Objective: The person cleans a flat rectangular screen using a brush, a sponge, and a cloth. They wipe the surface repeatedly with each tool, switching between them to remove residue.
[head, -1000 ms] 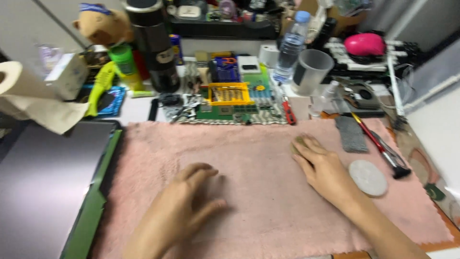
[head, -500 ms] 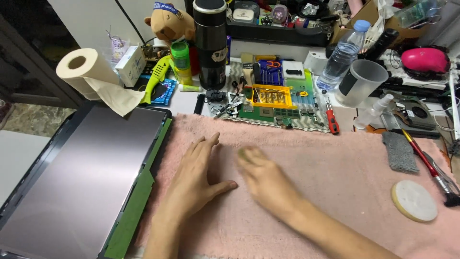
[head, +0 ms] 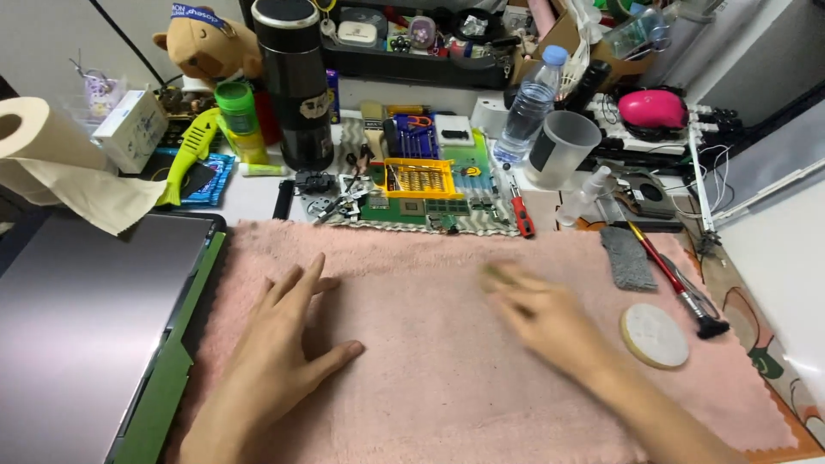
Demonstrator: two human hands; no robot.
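A pink fluffy towel [head: 430, 266] covers the desk in front of me. My left hand [head: 279, 344] lies flat on its left part, fingers spread, holding nothing. My right hand [head: 537, 314] rests palm down on the towel's middle right, blurred by motion, with nothing in it. A round white pad [head: 655, 335] lies on the towel to the right of my right hand. A grey cloth patch [head: 627, 258] and a red-handled brush [head: 679, 283] lie near the towel's right edge.
A dark laptop lid [head: 77, 344] with a green edge sits left of the towel. Behind the towel are a green circuit board [head: 430, 210], a yellow parts tray [head: 417, 179], a red screwdriver [head: 520, 215], a black tumbler [head: 296, 86], a water bottle [head: 528, 103], a plastic cup [head: 563, 150], and a paper roll [head: 47, 146].
My right hand swept left toward my left hand, then back to the right across the towel. My left hand stayed flat on the towel. The camera view shifted.
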